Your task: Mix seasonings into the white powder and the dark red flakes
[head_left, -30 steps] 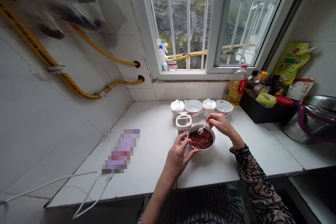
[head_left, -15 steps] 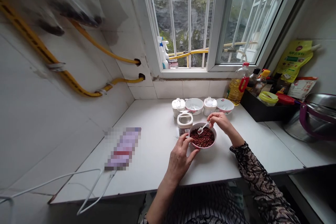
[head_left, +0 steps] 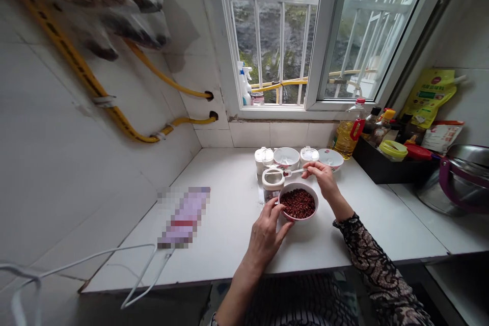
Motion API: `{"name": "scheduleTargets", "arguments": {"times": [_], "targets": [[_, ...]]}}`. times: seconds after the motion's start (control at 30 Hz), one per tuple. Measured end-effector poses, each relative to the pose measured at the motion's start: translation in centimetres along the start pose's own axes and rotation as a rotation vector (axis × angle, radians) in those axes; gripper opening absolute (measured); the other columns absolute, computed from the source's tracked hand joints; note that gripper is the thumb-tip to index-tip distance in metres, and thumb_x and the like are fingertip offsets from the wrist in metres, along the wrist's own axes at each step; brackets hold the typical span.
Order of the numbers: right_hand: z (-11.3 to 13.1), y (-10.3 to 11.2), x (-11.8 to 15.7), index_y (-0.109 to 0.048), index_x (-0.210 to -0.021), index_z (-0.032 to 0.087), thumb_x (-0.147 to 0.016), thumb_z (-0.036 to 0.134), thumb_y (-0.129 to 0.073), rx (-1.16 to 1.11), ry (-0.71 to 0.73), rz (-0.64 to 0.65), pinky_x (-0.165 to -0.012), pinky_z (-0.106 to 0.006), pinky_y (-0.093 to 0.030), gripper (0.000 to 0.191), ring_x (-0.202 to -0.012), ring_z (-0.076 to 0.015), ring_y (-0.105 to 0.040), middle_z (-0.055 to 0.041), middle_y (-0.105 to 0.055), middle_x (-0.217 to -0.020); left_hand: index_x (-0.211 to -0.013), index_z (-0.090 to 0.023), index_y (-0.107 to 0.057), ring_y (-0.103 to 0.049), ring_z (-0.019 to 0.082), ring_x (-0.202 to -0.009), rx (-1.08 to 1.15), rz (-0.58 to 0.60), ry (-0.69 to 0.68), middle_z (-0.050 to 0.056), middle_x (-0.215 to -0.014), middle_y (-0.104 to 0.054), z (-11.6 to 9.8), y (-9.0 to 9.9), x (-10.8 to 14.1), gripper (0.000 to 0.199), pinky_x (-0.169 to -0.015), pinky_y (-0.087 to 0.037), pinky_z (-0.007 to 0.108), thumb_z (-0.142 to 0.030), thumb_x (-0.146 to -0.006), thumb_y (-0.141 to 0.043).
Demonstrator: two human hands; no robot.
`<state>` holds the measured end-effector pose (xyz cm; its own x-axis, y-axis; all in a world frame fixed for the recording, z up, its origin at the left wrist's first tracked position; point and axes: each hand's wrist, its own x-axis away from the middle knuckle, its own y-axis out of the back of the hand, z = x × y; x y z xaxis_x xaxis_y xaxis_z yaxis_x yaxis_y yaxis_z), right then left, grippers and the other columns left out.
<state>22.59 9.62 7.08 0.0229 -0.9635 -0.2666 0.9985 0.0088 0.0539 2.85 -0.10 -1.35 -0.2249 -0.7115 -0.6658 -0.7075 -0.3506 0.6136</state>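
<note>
Ceramic bowl [head_left: 299,219] of red beans [head_left: 298,203], lower middle: fragile, best taken at rim.
Our left hand [head_left: 265,237] grips its side; our right hand [head_left: 323,181] pinches a small white spoon [head_left: 295,171].

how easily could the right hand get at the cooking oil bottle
Probably yes: the right hand, pinching a white spoon, is close to the oil bottle; only a low white bowl sits between them.

Nothing legible, the print on the yellow packet [head_left: 428,98] too small to read.

White countertop [head_left: 229,214], 3 bowls [head_left: 286,158], 3 jars [head_left: 273,186]
</note>
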Motion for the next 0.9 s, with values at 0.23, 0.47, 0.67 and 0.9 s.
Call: {"name": "scheduleTargets", "arguments": {"times": [0.23,0.47,0.67,0.9], "targets": [[1.1,-3.4,1.8,-0.064,-0.086,0.023,-0.09,0.024,-0.049,0.494,0.526,0.147,-0.102,-0.044,-0.037,0.016,-0.08,-0.0216,-0.064,-0.0047,-0.073,-0.077,-0.119,-0.024,-0.048,-0.06,0.026,-0.118,-0.002,-0.008,-0.002,0.011,-0.131,-0.055,-0.1,0.0,0.0,0.038,-0.088,-0.057,0.038,-0.018,-0.086,-0.064],[1.3,0.1,1.6,-0.064,-0.079,0.023,-0.085,0.024,-0.048,0.485,0.404,-0.025,-0.091,-0.04,-0.043,0.017,-0.083,-0.0251,-0.062,-0.0025,-0.066,-0.062,-0.119,-0.024,-0.048,-0.061,0.026,-0.117,-0.015,0.003,-0.005,0.011,-0.13,-0.056,0.0,0.1,0.0,0.038,-0.087,-0.058,0.038,-0.018,-0.085,-0.064],[0.1,-0.4,1.5,-0.063,-0.067,0.024,-0.074,0.015,-0.049,0.622,0.331,0.125,-0.097,-0.04,-0.039,0.019,-0.078,-0.0222,-0.06,0.0006,-0.063,-0.056,-0.12,-0.025,-0.048,-0.061,0.026,-0.118,-0.008,0.003,-0.001,0.011,-0.131,-0.056,0.0,0.0,0.0,0.037,-0.089,-0.057,0.04,-0.019,-0.087,-0.063],[-0.6,-1.1,1.4,-0.062,-0.065,0.022,-0.07,0.017,-0.047,0.388,0.093,0.142,-0.075,-0.032,-0.049,0.017,-0.053,-0.0159,-0.057,0.0025,-0.061,-0.049,-0.12,-0.024,-0.048,-0.06,0.026,-0.119,-0.01,-0.001,0.001,0.011,-0.131,-0.055,0.0,0.1,0.1,0.036,-0.089,-0.058,0.039,-0.02,-0.087,-0.063]]}}
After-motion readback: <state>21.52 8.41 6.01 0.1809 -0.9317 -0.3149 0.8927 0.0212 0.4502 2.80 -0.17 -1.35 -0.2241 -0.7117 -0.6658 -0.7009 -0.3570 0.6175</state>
